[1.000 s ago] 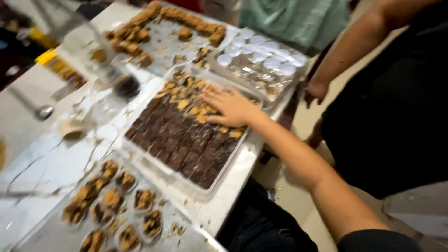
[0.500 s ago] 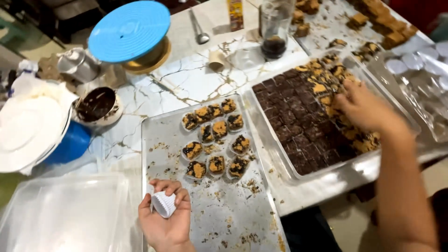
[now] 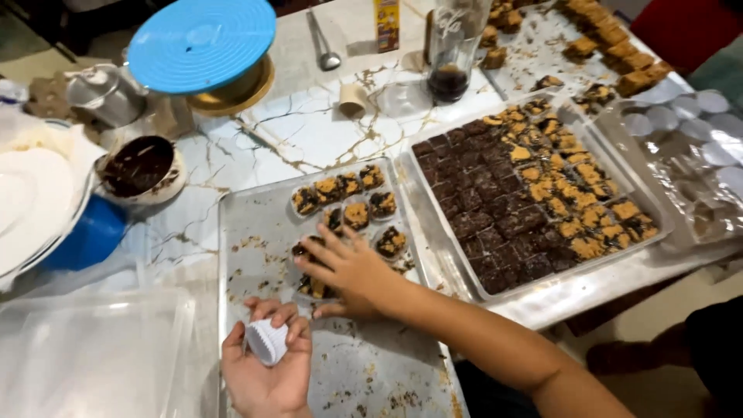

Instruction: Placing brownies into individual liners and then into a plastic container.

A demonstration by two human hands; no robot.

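My left hand holds a small stack of white paper cups above the near end of a metal tray. My right hand reaches across that tray, its fingers spread over the brownie pieces in paper cups, touching the nearest ones. I cannot tell whether it grips a piece. To the right stands a second tray of cut brownies, the dark plain ones on its left side and the ones with orange crumb topping on its right.
A blue turntable stands at the back left beside a metal jug. A chocolate-smeared bowl, white plates, a clear lidded box, a glass with dark liquid, a spoon and a plastic cup tray surround the trays.
My right hand has come from the big brownie tray over to the tray of cupped pieces. My left hand still holds the paper cups.
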